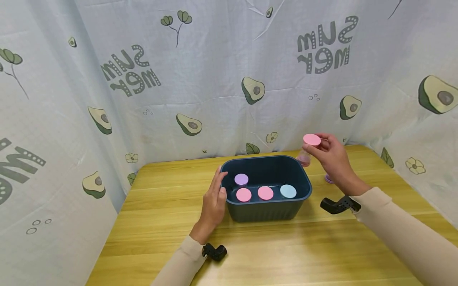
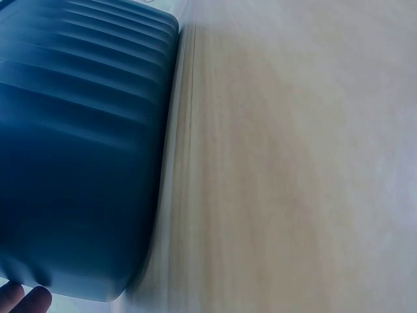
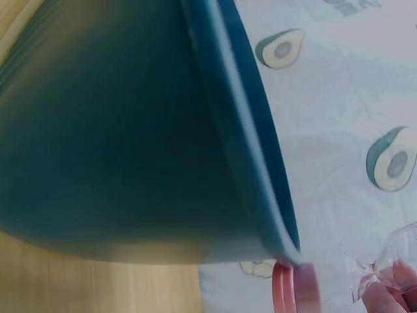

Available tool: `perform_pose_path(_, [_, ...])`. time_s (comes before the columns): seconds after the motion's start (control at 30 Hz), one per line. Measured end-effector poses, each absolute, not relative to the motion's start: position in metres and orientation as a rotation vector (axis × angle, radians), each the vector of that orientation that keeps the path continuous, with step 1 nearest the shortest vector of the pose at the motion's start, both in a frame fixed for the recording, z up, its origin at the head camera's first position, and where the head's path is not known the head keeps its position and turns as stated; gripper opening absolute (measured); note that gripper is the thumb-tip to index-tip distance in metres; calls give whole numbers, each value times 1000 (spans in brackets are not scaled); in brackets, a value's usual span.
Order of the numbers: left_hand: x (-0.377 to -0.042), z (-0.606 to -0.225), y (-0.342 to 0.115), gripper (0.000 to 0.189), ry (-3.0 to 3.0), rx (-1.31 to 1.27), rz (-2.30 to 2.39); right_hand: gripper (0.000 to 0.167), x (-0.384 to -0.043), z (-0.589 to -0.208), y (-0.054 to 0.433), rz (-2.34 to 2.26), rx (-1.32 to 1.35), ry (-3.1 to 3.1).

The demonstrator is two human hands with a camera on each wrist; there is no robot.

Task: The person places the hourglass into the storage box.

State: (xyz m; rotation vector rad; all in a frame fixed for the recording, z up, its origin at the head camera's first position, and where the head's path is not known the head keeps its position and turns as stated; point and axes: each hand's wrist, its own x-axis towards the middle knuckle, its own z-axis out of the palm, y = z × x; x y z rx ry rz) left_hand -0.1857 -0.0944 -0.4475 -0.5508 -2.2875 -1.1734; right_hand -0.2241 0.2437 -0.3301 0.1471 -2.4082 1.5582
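My right hand point(image 1: 332, 157) pinches a small clear plastic jar with a pink lid point(image 1: 312, 139) above the right end of a dark blue bin point(image 1: 264, 210). In the right wrist view, fingertips point(image 3: 384, 298) press on the jar's clear plastic point(image 3: 401, 251). Below it, past the bin's right rim, a pink-ringed, see-through piece point(image 1: 303, 159) stands on the table. My left hand point(image 1: 214, 202) rests along the bin's left end, fingers fairly straight at the rim. Inside the bin are a purple lid point(image 1: 241, 179), two pink lids point(image 1: 243, 194) point(image 1: 265, 193) and a light blue lid point(image 1: 288, 191).
A purple round piece point(image 1: 329, 179) lies on the wooden table point(image 1: 161, 214), partly hidden by my right hand. A white curtain printed with avocados point(image 1: 222, 59) hangs behind the table and down both sides.
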Motion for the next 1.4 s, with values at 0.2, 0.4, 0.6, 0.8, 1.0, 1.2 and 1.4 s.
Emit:
perform_pose_path(0.2, [-186, -447, -94, 49, -2271, -561, -1170, 71, -224, -324, 241, 1549, 151, -2417])
perform_pose_path(0.4, [-186, -447, -95, 49, -2271, -562, -1171, 70, -226, -323, 242, 1580, 159, -2407])
perform_pose_path(0.6, [-185, -447, -94, 49, -2275, -551, -1184, 70, -228, -319, 242, 1566, 147, -2402])
perform_pose_path(0.8, [-185, -447, -95, 50, -2270, -550, -1192, 68, -228, -311, 240, 1572, 177, -2388])
perform_pose_path(1.0, [-186, -447, -94, 50, -2266, -560, -1186, 66, -226, -305, 234, 1593, 210, -2372])
perform_pose_path(1.2, [-186, -447, -94, 50, -2273, -549, -1190, 67, -223, -299, 225, 1587, 230, -2391])
perform_pose_path(1.4, [-186, -446, -94, 50, -2282, -544, -1175, 65, -221, -297, 214, 1593, 259, -2401])
